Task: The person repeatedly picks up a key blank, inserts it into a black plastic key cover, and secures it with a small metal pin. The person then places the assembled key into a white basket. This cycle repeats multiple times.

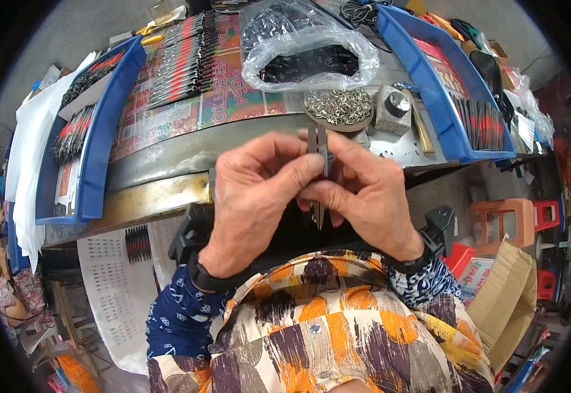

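In front of my chest, my left hand (254, 193) and my right hand (368, 196) meet. Between them stand narrow flat metal pieces (317, 141), upright and side by side, with a pointed lower end below my fingers. My left thumb and forefinger pinch them from one side, my right thumb and fingers from the other. Whether they are joined is hidden by my fingers. Just beyond my fingertips sits a round dish (339, 124) heaped with small shiny metal parts. Beside it on the right is a metal block (393, 111) with a dark round knob on top.
Slim black-and-red pieces with silver ends (184, 62) lie in rows on the printed sheet (142, 134). A clear plastic bag (308, 78) of dark parts lies farther back. Blue trays (94, 196) (452, 141) flank the bench, holding more such pieces. A wooden-handled tool (421, 128) lies near the right tray.
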`<state>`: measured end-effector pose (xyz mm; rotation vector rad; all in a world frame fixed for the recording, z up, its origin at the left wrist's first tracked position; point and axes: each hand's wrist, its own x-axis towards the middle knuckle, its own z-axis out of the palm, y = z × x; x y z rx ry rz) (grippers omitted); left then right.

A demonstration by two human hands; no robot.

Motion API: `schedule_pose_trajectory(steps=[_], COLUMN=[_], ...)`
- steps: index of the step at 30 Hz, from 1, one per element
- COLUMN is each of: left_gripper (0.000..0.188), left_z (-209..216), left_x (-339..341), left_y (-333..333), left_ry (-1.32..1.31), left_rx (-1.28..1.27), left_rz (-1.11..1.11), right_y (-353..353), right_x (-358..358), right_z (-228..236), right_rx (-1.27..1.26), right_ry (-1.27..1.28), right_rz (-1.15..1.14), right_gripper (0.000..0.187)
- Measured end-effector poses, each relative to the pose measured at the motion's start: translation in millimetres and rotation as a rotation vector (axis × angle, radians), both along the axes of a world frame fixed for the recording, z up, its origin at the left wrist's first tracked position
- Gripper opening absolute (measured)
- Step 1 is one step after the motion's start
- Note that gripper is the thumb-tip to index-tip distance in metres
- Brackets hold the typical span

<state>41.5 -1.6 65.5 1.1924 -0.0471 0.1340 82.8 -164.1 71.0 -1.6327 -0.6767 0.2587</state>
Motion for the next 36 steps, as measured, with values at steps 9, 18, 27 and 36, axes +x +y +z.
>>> schedule_pose_trajectory(steps=[9, 18, 27, 36], left_gripper=[0.013, 0.013, 0.014, 0.016], left_z=[50, 76, 75, 62], left_x=[41, 65, 70, 65], left_y=[21, 32, 35, 36], left_ry=[-0.221, -0.306, -0.301, -0.303], left_rx=[0.162, 0.178, 0.191, 0.183], left_rz=[0.011, 0.042, 0.046, 0.036], right_y=[22, 38, 41, 41], right_x=[44, 69, 71, 67], right_z=[41, 65, 65, 53], right_rx=[0.152, 0.176, 0.207, 0.21], right_ry=[-0.203, -0.276, -0.273, -0.213], right_rz=[0.038, 0.009, 0.021, 0.035], right_gripper=[0.05, 0.047, 0.048, 0.048])
